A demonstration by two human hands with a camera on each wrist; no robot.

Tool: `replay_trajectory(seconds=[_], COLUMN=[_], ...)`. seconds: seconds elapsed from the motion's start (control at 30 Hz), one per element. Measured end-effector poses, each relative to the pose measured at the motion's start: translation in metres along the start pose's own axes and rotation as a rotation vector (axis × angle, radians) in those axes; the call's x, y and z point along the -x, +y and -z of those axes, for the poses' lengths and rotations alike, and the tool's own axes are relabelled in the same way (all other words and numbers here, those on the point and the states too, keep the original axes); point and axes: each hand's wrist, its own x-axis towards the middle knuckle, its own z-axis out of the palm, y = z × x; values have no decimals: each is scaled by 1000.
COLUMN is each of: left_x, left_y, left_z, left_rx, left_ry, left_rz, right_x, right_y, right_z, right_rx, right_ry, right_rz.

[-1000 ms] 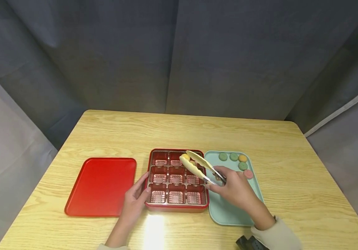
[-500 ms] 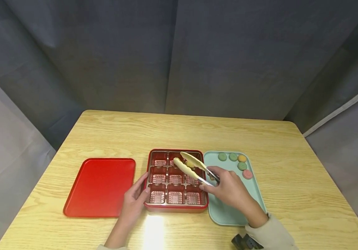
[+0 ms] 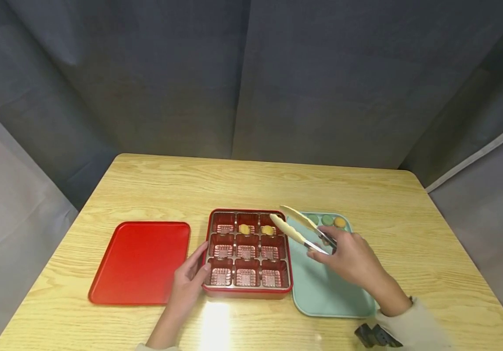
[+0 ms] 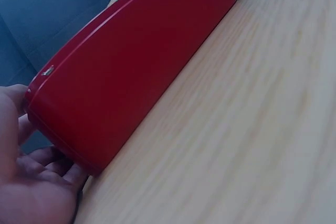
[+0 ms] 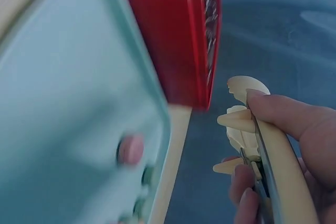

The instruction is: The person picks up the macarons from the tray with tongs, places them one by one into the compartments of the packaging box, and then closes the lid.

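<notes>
A red box (image 3: 248, 291) holds a clear-lined insert of several square compartments. Two yellow macarons sit in it: one macaron (image 3: 244, 229) in the back middle compartment, the other macaron (image 3: 267, 230) in the back right one. My left hand (image 3: 186, 279) rests against the box's left side, thumb at the rim and fingers along the wall. With my right hand (image 3: 351, 257) I grip a pair of cream-tipped tongs (image 3: 293, 234). Their arms are spread with nothing between them, over the box's right edge and the mint tray (image 3: 321, 292).
On the mint tray lie green macarons (image 3: 327, 220), a yellow macaron (image 3: 339, 222) and a pink macaron (image 5: 131, 149), the pink one mostly hidden in the head view. A flat red tray (image 3: 142, 263) lies on the wooden table (image 3: 251, 185), left of the box.
The tongs released a yellow macaron into the box's back row. My right hand then moved right with the tongs, back over the mint tray. My left hand stayed on the box.
</notes>
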Motion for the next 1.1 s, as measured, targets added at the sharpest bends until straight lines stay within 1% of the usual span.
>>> replay_trajectory(seconds=[0.13,0.27,0.53,0.7,0.9,1.1], left_x=[-1,0,0,0,0,0], left_y=[0,0,0,1,2,1], left_z=[0,-1,1,1,1,0], left_rx=[6,13,5,1,-5,-11], left_ry=[0,-4,-6,-3,1,7], left_rz=[-4,-8,-10,-5,-1,10], right_x=[0,1,1,0,-2,-7], right_y=[20,40,72,92,105,109], right_z=[19,32,39,44,50,57], right_rx=[68,113,145,163,158,161], right_ry=[-9,-42,-124,-207,-269,-291], right_rz=[-1,-22,-112,-144,-167,-163])
